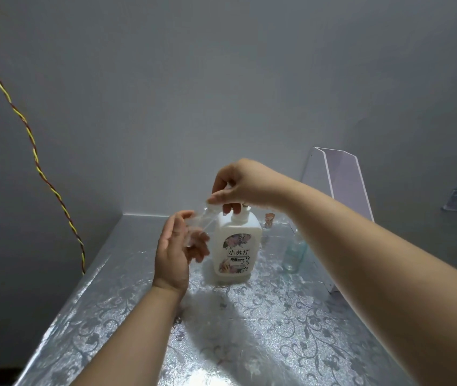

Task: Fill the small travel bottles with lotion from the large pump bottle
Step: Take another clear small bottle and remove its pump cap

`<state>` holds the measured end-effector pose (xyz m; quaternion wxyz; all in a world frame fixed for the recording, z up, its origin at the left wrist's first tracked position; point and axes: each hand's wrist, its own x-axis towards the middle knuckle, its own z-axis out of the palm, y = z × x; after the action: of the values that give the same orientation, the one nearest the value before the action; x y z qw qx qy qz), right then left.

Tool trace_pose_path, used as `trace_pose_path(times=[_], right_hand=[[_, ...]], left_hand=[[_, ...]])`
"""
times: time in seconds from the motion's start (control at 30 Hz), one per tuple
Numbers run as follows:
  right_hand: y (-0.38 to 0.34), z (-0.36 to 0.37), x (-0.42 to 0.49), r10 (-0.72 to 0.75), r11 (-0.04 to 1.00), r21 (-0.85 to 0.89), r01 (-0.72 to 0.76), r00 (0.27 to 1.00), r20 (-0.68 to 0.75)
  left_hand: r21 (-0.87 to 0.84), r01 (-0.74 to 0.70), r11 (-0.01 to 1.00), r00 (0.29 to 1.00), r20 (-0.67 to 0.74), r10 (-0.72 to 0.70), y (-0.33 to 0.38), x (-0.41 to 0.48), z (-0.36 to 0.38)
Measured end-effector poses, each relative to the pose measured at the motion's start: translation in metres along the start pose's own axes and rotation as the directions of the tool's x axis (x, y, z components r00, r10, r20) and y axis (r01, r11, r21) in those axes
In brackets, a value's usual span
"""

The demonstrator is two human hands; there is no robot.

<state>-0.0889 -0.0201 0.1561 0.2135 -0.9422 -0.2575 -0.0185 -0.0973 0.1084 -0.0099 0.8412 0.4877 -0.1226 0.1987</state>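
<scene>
Counter (277,330) in foreground; left hand (174,254) fingers hold clear travel bottle (198,227), long axis tilted toward nozzle just right. The right hand (238,185) fingers grip pump bottle (235,246) head.

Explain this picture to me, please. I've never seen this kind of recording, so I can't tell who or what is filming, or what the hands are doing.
There is no machine here. One camera, worn on a person's head, looks forward and down at their two bare hands. The left hand holds a small clear bottle, tilted up towards the spout. The right hand grips the pump head of the large pump bottle, which is white with a flowered label. It stands on the table, which has a silvery flowered covering. To the right of it stands a second clear bottle, and further back a white slanted stand. A twisted cable hangs along the wall on the left. Whether lotion is flowing is too blurred to tell.
</scene>
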Motion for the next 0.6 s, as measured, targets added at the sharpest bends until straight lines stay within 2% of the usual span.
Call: trace_pose_path(times=[0.17,0.3,0.37,0.5,0.6], right_hand=[[0.0038,0.0015,0.0009,0.024,1.0,-0.004,-0.024,1.0,-0.013],[0.005,0.0004,-0.0024,0.011,1.0,-0.001,-0.011,1.0,0.011],[0.0058,0.0013,-0.0028,0.011,1.0,-0.016,-0.011,1.0,0.001],[0.0075,-0.0007,-0.0022,0.018,0.999,-0.03,-0.018,1.0,-0.004],[0.0082,-0.0026,-0.0032,-0.004,0.999,-0.044,0.004,1.0,0.006]], left_hand=[[0.064,-0.082,0.995,0.997,0.007,0.082,0.0008,0.0015,0.0009],[-0.004,0.045,0.999,0.999,0.026,-0.045,0.0033,-0.003,0.0011],[-0.018,0.045,0.999,0.998,0.048,-0.044,0.003,-0.002,0.0007],[0.114,-0.058,0.992,0.994,0.098,0.047,0.0006,0.0015,-0.0014],[0.052,0.021,0.998,0.997,0.075,-0.025,0.0016,-0.0005,0.0004]])
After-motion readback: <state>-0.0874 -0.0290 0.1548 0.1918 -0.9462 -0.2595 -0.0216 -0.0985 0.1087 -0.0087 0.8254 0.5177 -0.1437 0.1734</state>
